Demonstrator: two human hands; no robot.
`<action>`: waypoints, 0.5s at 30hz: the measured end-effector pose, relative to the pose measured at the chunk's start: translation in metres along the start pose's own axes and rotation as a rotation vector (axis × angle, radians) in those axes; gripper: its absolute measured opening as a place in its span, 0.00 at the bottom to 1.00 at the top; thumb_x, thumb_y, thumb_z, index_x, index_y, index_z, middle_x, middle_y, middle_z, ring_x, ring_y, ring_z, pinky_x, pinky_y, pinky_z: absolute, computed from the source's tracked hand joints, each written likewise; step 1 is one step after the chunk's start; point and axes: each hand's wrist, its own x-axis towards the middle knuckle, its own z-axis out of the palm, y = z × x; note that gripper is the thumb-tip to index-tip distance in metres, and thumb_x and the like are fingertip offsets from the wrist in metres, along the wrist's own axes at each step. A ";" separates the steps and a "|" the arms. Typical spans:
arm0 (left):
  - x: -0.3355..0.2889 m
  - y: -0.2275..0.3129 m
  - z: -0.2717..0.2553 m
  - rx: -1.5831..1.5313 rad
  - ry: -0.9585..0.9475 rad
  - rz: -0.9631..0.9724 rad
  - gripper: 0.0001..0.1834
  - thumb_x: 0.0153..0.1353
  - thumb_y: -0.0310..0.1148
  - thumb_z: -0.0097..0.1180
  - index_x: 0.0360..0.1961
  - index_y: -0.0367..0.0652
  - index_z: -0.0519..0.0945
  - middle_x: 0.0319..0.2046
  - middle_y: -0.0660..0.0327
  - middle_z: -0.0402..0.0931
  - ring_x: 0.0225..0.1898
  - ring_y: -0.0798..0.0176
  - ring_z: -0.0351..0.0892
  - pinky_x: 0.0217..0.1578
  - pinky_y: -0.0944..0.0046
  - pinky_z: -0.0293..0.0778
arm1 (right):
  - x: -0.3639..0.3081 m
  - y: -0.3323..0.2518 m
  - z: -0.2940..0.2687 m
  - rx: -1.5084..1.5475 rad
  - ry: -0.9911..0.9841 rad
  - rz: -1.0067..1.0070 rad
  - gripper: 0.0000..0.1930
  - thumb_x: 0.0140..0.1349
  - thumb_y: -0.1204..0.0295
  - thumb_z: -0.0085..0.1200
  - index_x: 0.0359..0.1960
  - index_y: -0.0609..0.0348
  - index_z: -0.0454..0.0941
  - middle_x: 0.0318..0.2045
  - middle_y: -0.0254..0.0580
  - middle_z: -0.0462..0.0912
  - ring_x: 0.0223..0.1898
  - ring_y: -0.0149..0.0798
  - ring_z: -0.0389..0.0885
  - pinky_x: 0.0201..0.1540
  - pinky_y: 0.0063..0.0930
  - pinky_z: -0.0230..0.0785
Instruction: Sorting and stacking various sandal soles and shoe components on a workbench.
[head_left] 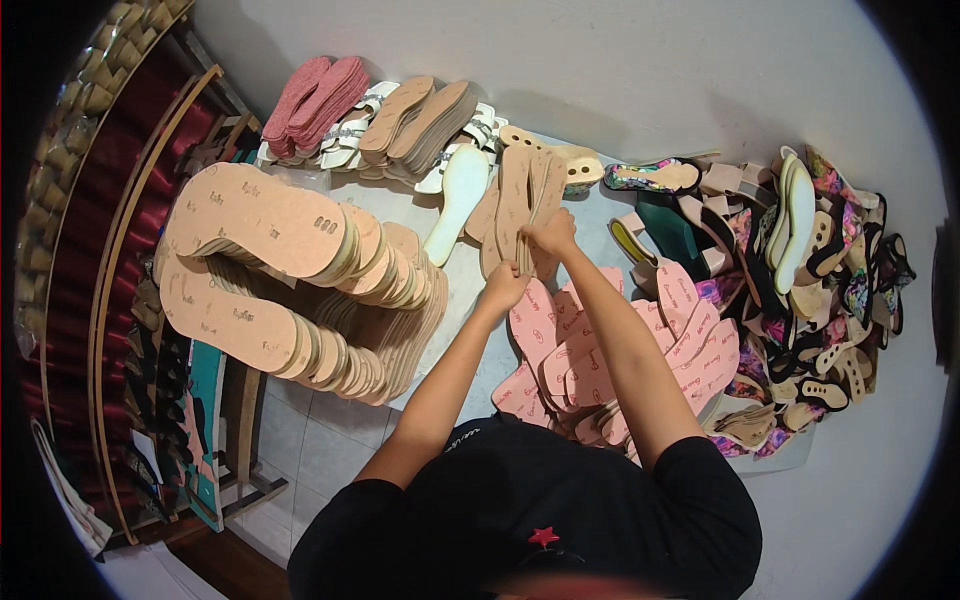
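Black-shirted shoulders lean over a desk crowded with sandal soles.

Both bare forearms reach up from the shirt to a small bunch of tan soles lying near the middle of the desk. Right hand is clenched on the lower end of that bunch, fingers wrapped around it. Left hand sits just below and beside it, fingers curled at the bottom edge of the same bunch; whether it truly grips is hard to tell. Pink soles lie fanned in a heap under the right forearm. To the left stand two long leaning rows of big tan soles. A white sole lies just left of the held bunch. Patterned sandals pile up at the right, and red soles stand at the far edge.
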 end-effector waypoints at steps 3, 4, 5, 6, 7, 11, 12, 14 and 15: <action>0.001 0.010 0.007 -0.130 0.071 0.049 0.22 0.50 0.31 0.56 0.45 0.29 0.68 0.36 0.51 0.75 0.37 0.60 0.76 0.37 0.66 0.72 | 0.018 0.007 -0.014 0.221 0.004 0.009 0.34 0.36 0.60 0.63 0.42 0.75 0.69 0.38 0.57 0.75 0.40 0.50 0.74 0.45 0.34 0.67; 0.000 0.014 0.007 -0.250 0.067 0.106 0.24 0.52 0.27 0.55 0.48 0.27 0.64 0.38 0.53 0.73 0.39 0.63 0.75 0.36 0.68 0.73 | 0.021 0.007 -0.018 0.409 0.011 -0.023 0.28 0.37 0.65 0.62 0.40 0.72 0.71 0.33 0.50 0.78 0.33 0.45 0.79 0.39 0.28 0.71; 0.004 0.016 0.006 -0.248 0.065 0.110 0.24 0.52 0.27 0.55 0.48 0.27 0.64 0.38 0.53 0.73 0.39 0.63 0.75 0.36 0.68 0.73 | 0.022 0.011 -0.027 0.612 -0.055 -0.098 0.23 0.40 0.65 0.62 0.38 0.68 0.74 0.32 0.44 0.78 0.29 0.41 0.79 0.38 0.29 0.72; 0.009 0.009 0.001 -0.333 0.036 0.199 0.22 0.53 0.26 0.54 0.48 0.29 0.63 0.37 0.55 0.72 0.38 0.65 0.75 0.35 0.69 0.73 | 0.010 -0.008 -0.038 0.614 -0.074 -0.111 0.23 0.40 0.65 0.62 0.38 0.68 0.74 0.32 0.44 0.78 0.29 0.41 0.79 0.38 0.29 0.72; 0.012 0.006 -0.001 -0.419 -0.007 0.297 0.21 0.55 0.24 0.53 0.49 0.31 0.62 0.37 0.57 0.71 0.37 0.67 0.74 0.34 0.70 0.74 | 0.001 -0.021 -0.052 0.711 -0.177 -0.071 0.28 0.41 0.63 0.63 0.42 0.69 0.71 0.35 0.47 0.78 0.31 0.41 0.79 0.37 0.32 0.72; -0.015 0.071 -0.017 -0.689 -0.038 0.287 0.16 0.60 0.29 0.49 0.47 0.37 0.61 0.37 0.58 0.70 0.39 0.66 0.74 0.34 0.68 0.76 | -0.028 -0.039 -0.105 0.833 -0.023 -0.008 0.39 0.44 0.60 0.63 0.54 0.69 0.57 0.46 0.56 0.71 0.43 0.43 0.75 0.44 0.30 0.68; -0.019 0.079 -0.020 -0.689 -0.045 0.295 0.16 0.60 0.29 0.49 0.47 0.37 0.61 0.37 0.58 0.70 0.39 0.66 0.74 0.34 0.68 0.76 | -0.031 -0.038 -0.112 0.849 0.101 -0.088 0.45 0.45 0.59 0.63 0.59 0.69 0.48 0.50 0.59 0.68 0.46 0.44 0.73 0.47 0.30 0.66; -0.026 0.096 -0.028 -0.923 -0.085 0.238 0.15 0.63 0.32 0.44 0.47 0.38 0.59 0.41 0.57 0.68 0.42 0.63 0.74 0.34 0.64 0.78 | -0.025 -0.021 -0.131 0.795 0.123 -0.117 0.53 0.46 0.58 0.62 0.61 0.68 0.34 0.54 0.61 0.62 0.51 0.44 0.69 0.50 0.30 0.64; -0.034 0.102 -0.039 -0.891 -0.124 0.194 0.15 0.64 0.34 0.41 0.48 0.38 0.58 0.46 0.54 0.65 0.43 0.60 0.73 0.34 0.61 0.80 | -0.031 -0.024 -0.143 0.823 0.188 -0.122 0.53 0.47 0.58 0.62 0.62 0.69 0.32 0.53 0.62 0.63 0.51 0.44 0.69 0.50 0.31 0.64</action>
